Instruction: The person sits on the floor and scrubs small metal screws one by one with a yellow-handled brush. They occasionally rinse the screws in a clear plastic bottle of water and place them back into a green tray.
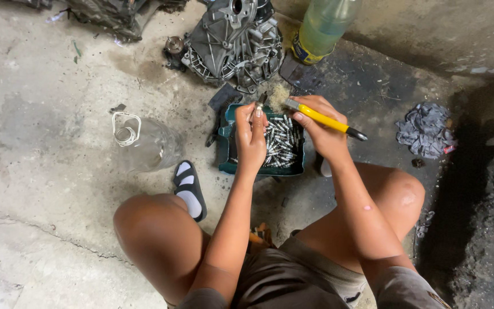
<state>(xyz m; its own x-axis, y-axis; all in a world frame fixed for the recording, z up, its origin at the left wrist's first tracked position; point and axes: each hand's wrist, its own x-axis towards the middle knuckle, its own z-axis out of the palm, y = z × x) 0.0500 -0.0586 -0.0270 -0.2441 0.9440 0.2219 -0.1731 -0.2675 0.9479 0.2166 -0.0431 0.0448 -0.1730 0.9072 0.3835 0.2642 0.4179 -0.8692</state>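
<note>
My left hand pinches a small metal bolt upright above a green tray filled with several shiny bolts. My right hand grips a yellow-handled brush, whose worn bristles meet the bolt held in the left hand. Both hands hover over the far half of the tray. I squat on the concrete floor with my knees on either side.
A grey metal gearbox casing lies just beyond the tray. A clear plastic jug lies on its side at left, a greenish bottle stands at back right. A dirty rag lies to the right. My sandalled foot is beside the tray.
</note>
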